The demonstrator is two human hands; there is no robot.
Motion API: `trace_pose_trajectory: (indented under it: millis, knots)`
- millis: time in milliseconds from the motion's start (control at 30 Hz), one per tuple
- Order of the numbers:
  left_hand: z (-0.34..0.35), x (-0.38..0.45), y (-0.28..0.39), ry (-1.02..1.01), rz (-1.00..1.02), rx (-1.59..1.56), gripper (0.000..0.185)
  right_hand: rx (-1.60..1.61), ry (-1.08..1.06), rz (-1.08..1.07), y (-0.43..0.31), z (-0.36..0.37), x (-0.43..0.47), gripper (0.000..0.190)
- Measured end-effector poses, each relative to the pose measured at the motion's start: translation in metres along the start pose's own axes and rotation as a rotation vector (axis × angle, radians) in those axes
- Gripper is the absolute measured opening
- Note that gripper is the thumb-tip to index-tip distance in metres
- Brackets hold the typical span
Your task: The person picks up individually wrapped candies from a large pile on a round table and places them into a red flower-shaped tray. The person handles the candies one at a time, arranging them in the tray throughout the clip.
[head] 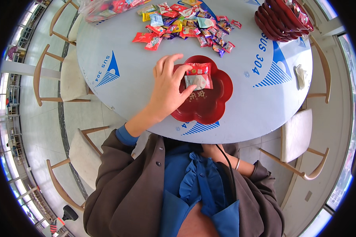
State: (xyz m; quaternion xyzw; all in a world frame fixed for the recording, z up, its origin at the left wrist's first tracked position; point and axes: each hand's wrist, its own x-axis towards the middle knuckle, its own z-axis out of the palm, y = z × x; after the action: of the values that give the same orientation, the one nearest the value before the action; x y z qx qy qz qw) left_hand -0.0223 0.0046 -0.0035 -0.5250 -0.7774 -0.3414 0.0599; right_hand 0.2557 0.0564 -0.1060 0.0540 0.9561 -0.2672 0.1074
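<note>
My left hand (167, 84) reaches over the left side of a dark red flower-shaped bowl (222, 102). Its thumb and index finger are apart, their tips at the left edges of a red candy packet (200, 68) and a silver-and-pink packet (200, 81) in the bowl's upper part. Whether they grip either packet is unclear. Gold markings show on the bowl's floor. My right hand (212, 150) is low beside my lap, mostly hidden under the table's near edge, with a bracelet at the wrist; its fingers cannot be seen.
Many wrapped candies (187, 25) lie heaped beyond the bowl on the round table (136, 89). A clear plastic bag (106, 10) of candies is at the far left. Stacked red bowls (280, 22) stand far right, near a crumpled white tissue (301, 77). Chairs (77, 71) surround the table.
</note>
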Motion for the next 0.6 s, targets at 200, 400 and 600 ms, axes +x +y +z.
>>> trace_pose_trajectory:
  millis: [200, 400, 600]
  knots:
    - [-0.003, 0.003, -0.004, -0.018, 0.021, -0.061, 0.052, 0.51, 0.025, 0.017, 0.024, -0.011, 0.003, 0.067]
    - [-0.019, 0.008, -0.018, -0.001, 0.003, -0.12, 0.046, 0.699, -0.216, 0.193, 0.057, -0.067, -0.035, 0.063]
    - [-0.018, 0.055, -0.06, 0.074, 0.078, -0.047, 0.027, 0.419, -0.811, 0.058, 0.053, -0.204, -0.034, 0.039]
